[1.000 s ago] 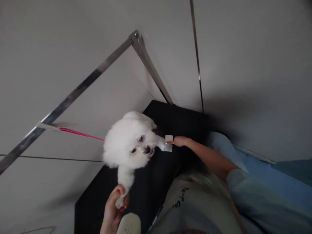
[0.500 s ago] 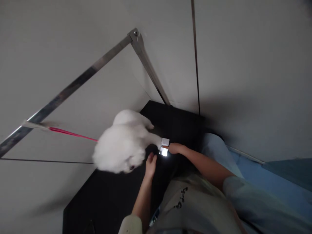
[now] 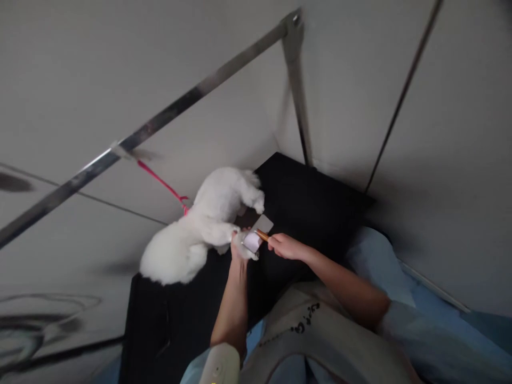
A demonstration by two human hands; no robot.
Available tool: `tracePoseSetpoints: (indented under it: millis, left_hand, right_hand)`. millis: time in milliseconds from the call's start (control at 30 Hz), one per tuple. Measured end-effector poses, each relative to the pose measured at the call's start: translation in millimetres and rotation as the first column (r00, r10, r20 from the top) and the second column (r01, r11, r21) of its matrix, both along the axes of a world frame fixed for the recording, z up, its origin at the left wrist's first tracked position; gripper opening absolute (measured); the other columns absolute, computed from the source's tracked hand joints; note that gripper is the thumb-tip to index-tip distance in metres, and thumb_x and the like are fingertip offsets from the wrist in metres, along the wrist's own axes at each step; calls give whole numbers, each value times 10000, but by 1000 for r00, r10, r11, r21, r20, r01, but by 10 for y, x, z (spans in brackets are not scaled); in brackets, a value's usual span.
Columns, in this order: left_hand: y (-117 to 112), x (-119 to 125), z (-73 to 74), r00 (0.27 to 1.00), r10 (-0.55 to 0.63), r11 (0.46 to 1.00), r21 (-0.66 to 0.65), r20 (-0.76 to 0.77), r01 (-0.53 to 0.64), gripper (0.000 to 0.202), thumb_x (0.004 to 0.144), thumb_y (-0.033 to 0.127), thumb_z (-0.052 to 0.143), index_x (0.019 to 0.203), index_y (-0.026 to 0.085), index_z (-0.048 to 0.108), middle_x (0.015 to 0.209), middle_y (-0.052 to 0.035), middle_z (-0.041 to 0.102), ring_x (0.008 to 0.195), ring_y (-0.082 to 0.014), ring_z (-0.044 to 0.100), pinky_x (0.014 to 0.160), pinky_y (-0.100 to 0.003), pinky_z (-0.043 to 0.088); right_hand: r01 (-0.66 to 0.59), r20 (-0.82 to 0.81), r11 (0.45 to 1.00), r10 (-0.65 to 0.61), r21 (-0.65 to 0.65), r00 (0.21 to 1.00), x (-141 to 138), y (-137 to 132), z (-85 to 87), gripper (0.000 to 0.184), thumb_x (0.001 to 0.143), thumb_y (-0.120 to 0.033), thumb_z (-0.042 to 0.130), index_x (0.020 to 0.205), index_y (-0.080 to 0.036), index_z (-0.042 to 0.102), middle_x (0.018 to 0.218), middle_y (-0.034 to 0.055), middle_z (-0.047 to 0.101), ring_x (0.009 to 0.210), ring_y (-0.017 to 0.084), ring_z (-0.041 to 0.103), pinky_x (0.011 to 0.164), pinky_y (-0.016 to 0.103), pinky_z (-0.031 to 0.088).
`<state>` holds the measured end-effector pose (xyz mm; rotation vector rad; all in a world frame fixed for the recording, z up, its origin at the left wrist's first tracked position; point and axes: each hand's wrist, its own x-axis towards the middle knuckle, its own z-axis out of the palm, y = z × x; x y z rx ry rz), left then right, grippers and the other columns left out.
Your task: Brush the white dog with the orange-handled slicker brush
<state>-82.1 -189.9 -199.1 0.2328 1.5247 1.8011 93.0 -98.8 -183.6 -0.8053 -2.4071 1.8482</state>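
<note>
A small fluffy white dog (image 3: 200, 229) stands on a black grooming table (image 3: 312, 213), its body turned away from me. My left hand (image 3: 239, 250) is closed around one of the dog's paws near the table's middle. My right hand (image 3: 286, 246) grips the orange handle of a slicker brush (image 3: 258, 237), whose pale square head rests against the held paw. A pink leash (image 3: 160, 181) runs from the dog's neck up to a metal bar.
A metal grooming arm (image 3: 192, 96) slants across the view, with an upright post (image 3: 298, 96) at the table's back edge. A thin dark cable (image 3: 404, 90) hangs at the right. Grey floor surrounds the table. My pale apron and blue sleeves fill the bottom.
My left hand let go of a front paw, reached forward and took hold of another paw. The dog turned away. The brush moved down onto that paw. My view swung left.
</note>
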Motion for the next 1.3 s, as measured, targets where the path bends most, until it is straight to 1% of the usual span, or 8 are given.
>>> tracePoseSetpoints:
  millis: [233,533,633,767,933,1067,1200,1300]
  left_hand:
    - [-421,22,23,982,77,987,126,171,-100,461,958,474,289,821,209,640,897,-107,666,1170,-304,555,994,-471,444]
    - [-634,-2,-44,955,86,993,58,285,-107,505,952,527,223,771,195,556,798,-112,618,1127,-326,564,961,-492,441]
    - [-765,68,-262,968,62,993,-114,242,-35,501,880,646,327,678,218,491,654,-78,535,959,-335,634,826,-493,501]
    - [-857,246,-396,998,13,992,-128,69,-4,449,816,663,485,740,226,549,664,-57,570,830,-300,660,682,-434,528]
    - [-969,244,-120,1000,30,986,-161,-7,-31,458,862,603,482,824,168,622,742,-118,631,834,-315,658,686,-424,518]
    - [-1117,62,144,968,230,961,-134,-103,-243,512,839,682,436,828,199,608,720,-99,620,879,-324,655,706,-438,522]
    - [-1466,5,341,972,152,956,-223,-179,-191,575,728,796,447,771,244,599,621,-87,564,801,-321,644,641,-452,516]
    - [-1783,31,451,980,120,938,-306,-158,-164,549,708,813,423,696,276,539,562,-79,497,708,-305,611,599,-472,492]
  right_hand:
    - [-401,331,877,308,265,892,124,-263,70,356,898,-397,492,766,-170,732,742,107,702,681,203,640,603,271,405]
    - [-416,270,856,340,308,901,-3,-497,42,463,944,-412,351,927,-122,711,934,161,715,835,243,665,676,294,430]
    - [-442,329,872,363,211,872,107,-490,-249,384,836,-472,542,736,-130,685,744,100,677,709,215,629,606,275,407]
    - [-173,-101,954,152,-246,983,-26,-673,-522,400,825,-471,543,573,-160,536,561,-9,531,565,109,505,567,227,390]
    - [-173,-287,738,-28,-652,958,-418,-1087,-586,528,767,-633,533,504,-190,416,472,-29,450,456,93,449,490,231,387]
    - [-198,-368,826,-12,-528,930,-519,-1163,-483,511,809,-614,533,541,-189,446,478,-30,470,451,85,437,491,225,381]
    - [-517,-293,789,435,-332,851,-432,-1146,-540,434,898,-489,488,591,-189,550,547,26,573,474,120,506,512,265,411]
    - [-517,-173,844,494,-141,852,-485,-1168,-552,249,834,-400,625,706,-189,649,649,80,650,600,190,604,592,307,452]
